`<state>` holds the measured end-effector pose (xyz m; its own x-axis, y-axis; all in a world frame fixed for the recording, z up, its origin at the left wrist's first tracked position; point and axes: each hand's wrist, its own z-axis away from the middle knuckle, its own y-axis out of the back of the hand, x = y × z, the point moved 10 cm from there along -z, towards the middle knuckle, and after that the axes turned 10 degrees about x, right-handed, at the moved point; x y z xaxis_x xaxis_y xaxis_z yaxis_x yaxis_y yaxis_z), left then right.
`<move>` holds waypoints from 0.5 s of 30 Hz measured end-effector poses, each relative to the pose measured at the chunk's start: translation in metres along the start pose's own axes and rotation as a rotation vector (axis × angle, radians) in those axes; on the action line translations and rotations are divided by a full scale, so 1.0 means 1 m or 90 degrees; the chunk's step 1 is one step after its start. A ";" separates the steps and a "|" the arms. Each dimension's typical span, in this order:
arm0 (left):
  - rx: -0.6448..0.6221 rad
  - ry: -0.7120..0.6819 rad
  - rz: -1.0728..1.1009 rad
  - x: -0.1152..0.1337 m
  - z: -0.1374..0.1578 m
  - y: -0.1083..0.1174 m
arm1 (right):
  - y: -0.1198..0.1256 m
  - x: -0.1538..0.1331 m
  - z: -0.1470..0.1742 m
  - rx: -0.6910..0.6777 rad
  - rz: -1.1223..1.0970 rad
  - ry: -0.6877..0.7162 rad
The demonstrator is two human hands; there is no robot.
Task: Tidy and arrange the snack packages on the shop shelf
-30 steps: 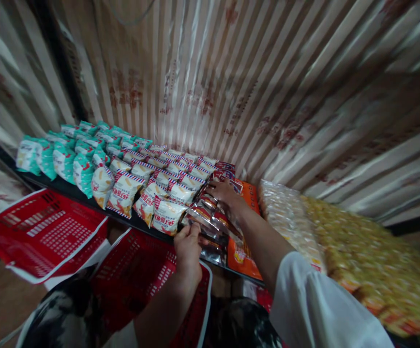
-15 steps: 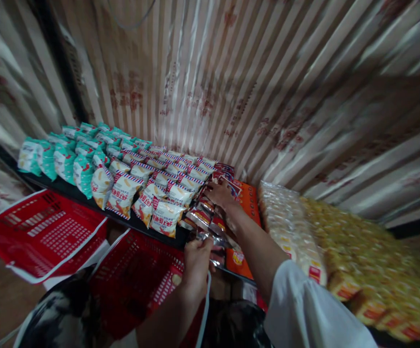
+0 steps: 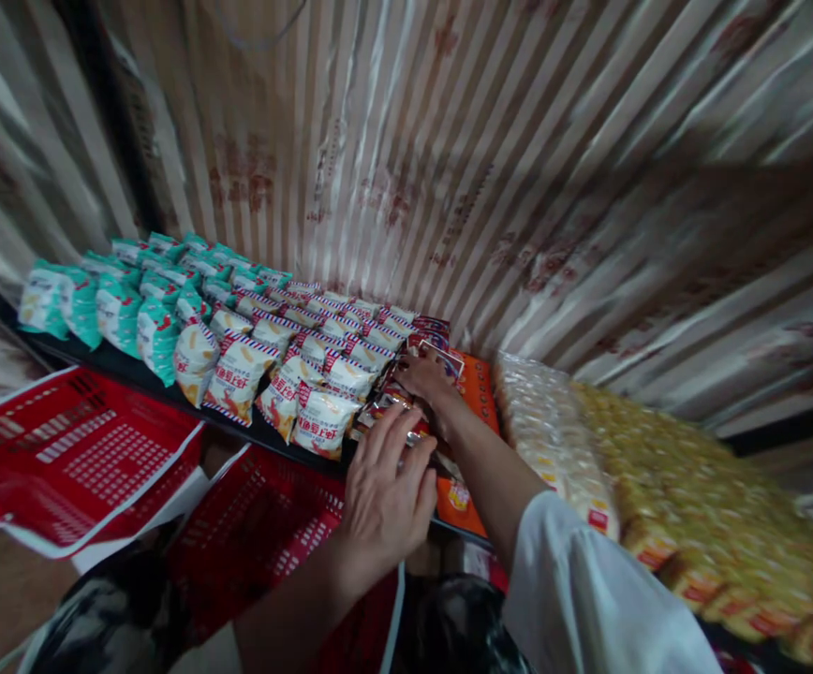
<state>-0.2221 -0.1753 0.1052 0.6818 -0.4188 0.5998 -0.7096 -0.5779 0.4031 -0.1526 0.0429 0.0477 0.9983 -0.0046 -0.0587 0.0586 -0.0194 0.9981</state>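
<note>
My left hand [image 3: 389, 487] lies with its fingers spread over the front of the small dark red snack packets [image 3: 387, 402], partly covering them. Further back, my right hand [image 3: 424, 376] rests on the same row of packets, fingers stretched out toward the left. Its fingertips are dim, but I see nothing gripped in it. Left of the hands stand rows of white snack bags [image 3: 326, 421] with red lettering and striped tops. An orange package [image 3: 475, 388] lies under and to the right of my right forearm.
Teal snack bags [image 3: 118, 314] fill the shelf's left end. Clear-wrapped white packs [image 3: 537, 402] and yellow packs [image 3: 702, 496] stretch to the right. Two red baskets [image 3: 111, 449] sit below the black shelf edge [image 3: 118, 370]. A striped curtain [image 3: 378, 140] hangs behind.
My left hand has let go of the shiny packet at the front edge, moved forward and spread its fingers over the packets. My right hand stays nearly in place.
</note>
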 end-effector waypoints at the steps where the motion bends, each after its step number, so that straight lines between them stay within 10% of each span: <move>1: -0.061 -0.022 -0.028 0.000 -0.008 -0.010 | 0.001 0.000 0.001 0.000 0.000 -0.004; 7: -0.265 0.035 -0.144 -0.029 -0.019 -0.057 | 0.002 -0.003 -0.002 -0.008 0.002 -0.017; 15: -0.250 0.020 -0.166 -0.031 -0.003 -0.067 | 0.004 -0.002 -0.006 -0.041 -0.023 0.032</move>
<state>-0.1961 -0.1217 0.0620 0.8447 -0.2697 0.4624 -0.5333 -0.3499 0.7701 -0.1538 0.0491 0.0518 0.9945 0.0453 -0.0947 0.0926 0.0465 0.9946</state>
